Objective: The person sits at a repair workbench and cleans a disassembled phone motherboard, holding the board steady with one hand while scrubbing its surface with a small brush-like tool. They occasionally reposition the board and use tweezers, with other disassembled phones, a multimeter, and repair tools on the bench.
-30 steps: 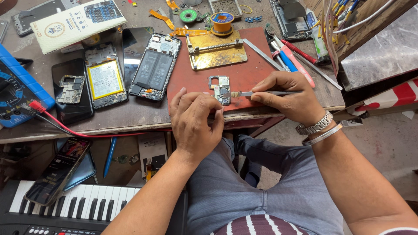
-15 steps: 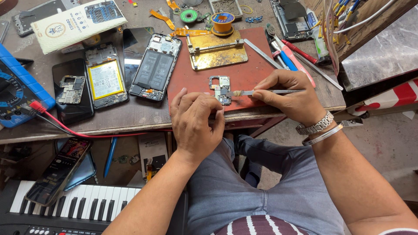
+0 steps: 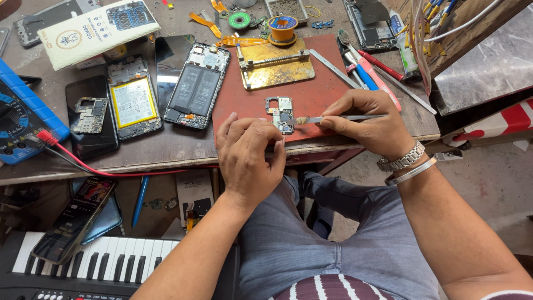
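Head view: a small phone circuit board (image 3: 280, 114) is seen lying flat on a red work mat (image 3: 244, 100) near the front edge of a worn wooden workbench (image 3: 166, 147). The board's lower end is touched by the fingertips of the left hand (image 3: 250, 158), which is rested palm-down at the bench edge; nothing is clasped in it, the fingers being only pressed against the board. A slim metal brush tool (image 3: 333, 118) is pinched between thumb and fingers of the right hand (image 3: 369, 125), and its pale bristled tip is laid against the right side of the board. A metal watch (image 3: 401, 161) and a bangle are worn on the right wrist. Behind the board, a brass-coloured board holder (image 3: 275, 64) is placed on the mat, with a solder spool (image 3: 282, 29) just beyond it. To the left, two opened phones (image 3: 194, 86) with their batteries exposed are laid side by side, and a blue multimeter (image 3: 22, 119) with a red lead is seen at the far left. Below the bench, a keyboard instrument (image 3: 100, 266) with a phone resting on it is visible.
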A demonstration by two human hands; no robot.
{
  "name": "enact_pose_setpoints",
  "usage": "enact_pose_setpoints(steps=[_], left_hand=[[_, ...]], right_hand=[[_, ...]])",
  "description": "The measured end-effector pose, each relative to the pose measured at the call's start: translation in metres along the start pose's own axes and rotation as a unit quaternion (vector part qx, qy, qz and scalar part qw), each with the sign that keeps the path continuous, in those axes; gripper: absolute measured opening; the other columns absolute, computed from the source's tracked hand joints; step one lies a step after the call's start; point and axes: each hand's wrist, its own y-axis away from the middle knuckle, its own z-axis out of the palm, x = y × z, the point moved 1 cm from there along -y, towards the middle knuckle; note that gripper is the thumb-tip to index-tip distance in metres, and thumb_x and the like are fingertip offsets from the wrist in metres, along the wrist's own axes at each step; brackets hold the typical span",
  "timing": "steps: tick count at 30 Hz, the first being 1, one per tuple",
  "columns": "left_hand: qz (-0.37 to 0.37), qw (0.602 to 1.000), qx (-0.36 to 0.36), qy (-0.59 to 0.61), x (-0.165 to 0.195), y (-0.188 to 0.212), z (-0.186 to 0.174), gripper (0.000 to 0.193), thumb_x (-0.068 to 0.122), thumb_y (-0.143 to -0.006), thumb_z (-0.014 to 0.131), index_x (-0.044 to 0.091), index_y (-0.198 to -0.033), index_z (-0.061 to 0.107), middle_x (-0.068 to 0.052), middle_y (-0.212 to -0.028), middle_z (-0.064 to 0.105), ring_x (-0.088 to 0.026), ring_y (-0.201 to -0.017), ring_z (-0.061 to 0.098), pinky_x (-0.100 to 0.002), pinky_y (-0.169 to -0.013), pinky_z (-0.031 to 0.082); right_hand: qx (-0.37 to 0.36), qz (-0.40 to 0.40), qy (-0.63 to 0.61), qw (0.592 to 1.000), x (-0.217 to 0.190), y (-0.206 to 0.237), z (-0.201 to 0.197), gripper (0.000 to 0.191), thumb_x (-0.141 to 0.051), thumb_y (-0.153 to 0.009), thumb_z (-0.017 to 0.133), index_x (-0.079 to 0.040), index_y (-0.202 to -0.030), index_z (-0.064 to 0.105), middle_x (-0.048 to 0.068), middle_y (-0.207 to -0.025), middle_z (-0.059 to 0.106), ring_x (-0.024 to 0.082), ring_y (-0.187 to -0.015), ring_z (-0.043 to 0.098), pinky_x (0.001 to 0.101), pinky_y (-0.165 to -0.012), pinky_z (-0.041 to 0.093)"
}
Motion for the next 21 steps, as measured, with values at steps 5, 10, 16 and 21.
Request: enact_pose_setpoints(steps=[5, 10, 16, 21], left_hand=[[0.0, 1.0, 0.0, -0.003, -0.0005, 0.0008, -0.0001, 0.02, 0.01, -0.088, 0.074, 0.017, -0.1, 0.061, 0.004, -0.097, 0.07, -0.02, -0.11, 0.064, -0.047, -0.119, 0.033], [-0.001, 1.0, -0.003, -0.005, -0.0005, 0.0012, 0.0003, 0.02, 0.01, -0.088, 0.074, 0.017, -0.1, 0.061, 0.004, -0.097, 0.07, -0.02, -0.11, 0.063, -0.047, -0.119, 0.033], [-0.001, 1.0, -0.001, -0.001, -0.0004, 0.0013, -0.0001, 0.02, 0.009, -0.087, 0.075, 0.017, -0.1, 0.061, 0.004, -0.097, 0.07, -0.02, -0.111, 0.063, -0.047, -0.119, 0.032], [-0.001, 1.0, -0.002, -0.001, -0.0004, 0.0008, -0.0001, 0.02, 0.009, -0.087, 0.075, 0.017, -0.1, 0.061, 0.004, -0.098, 0.07, -0.02, -0.111, 0.063, -0.047, -0.119, 0.032]], right_hand=[[0.0, 0.006, -0.004, 1.0, -0.0007, 0.0, 0.0, 0.008, -0.001, -0.091, 0.076, 0.0, -0.097, 0.071, 0.009, -0.098, 0.077, 0.011, -0.089, 0.074, 0.0239, -0.08, 0.061], [-0.006, 0.001, -0.001, 1.0, -0.0012, 0.0, 0.0004, 0.008, -0.001, -0.091, 0.077, 0.0, -0.096, 0.071, 0.009, -0.098, 0.076, 0.01, -0.089, 0.073, 0.0238, -0.08, 0.06], [-0.003, 0.007, -0.001, 1.0, -0.0013, -0.0006, -0.0002, 0.008, -0.002, -0.091, 0.077, -0.001, -0.096, 0.071, 0.008, -0.097, 0.077, 0.01, -0.089, 0.073, 0.0235, -0.08, 0.06], [-0.003, 0.005, 0.008, 1.0, -0.001, -0.0006, -0.0001, 0.008, -0.002, -0.091, 0.077, 0.0, -0.096, 0.071, 0.008, -0.098, 0.076, 0.01, -0.088, 0.073, 0.0236, -0.079, 0.06]])
